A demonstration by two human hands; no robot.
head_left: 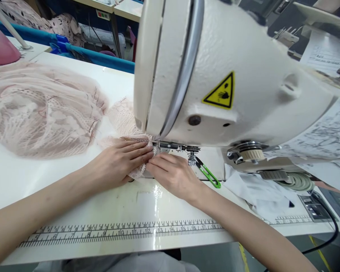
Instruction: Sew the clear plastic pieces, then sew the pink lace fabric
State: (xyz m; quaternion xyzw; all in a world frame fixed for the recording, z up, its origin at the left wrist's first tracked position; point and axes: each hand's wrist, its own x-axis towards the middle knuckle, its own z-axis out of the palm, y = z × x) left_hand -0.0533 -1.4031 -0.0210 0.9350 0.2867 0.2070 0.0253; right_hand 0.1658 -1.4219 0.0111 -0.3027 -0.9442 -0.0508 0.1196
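Observation:
At the front of a white sewing machine (pixel 187 94), pale pink lace fabric (pixel 124 117) lies under the needle area. My left hand (pixel 120 160) rests flat on this lace, fingers stretched toward the presser foot. Close to the foot, the fingers of my right hand (pixel 171 173) are curled and pinched at the lace's scalloped edge. The fingertips themselves are partly hidden. A larger heap of sheer pink lace (pixel 45 113) lies to the left on the table. Just right of my right hand are green-handled thread snips (pixel 208 173).
A printed ruler scale (pixel 121 232) runs along the table's front edge. White cloth scraps (pixel 257 189), a coiled pale green strip (pixel 299 182) and a black cable (pixel 333 230) are at right. A blue rail (pixel 102 58) borders the back. A pink object (pixel 1 45) stands far left.

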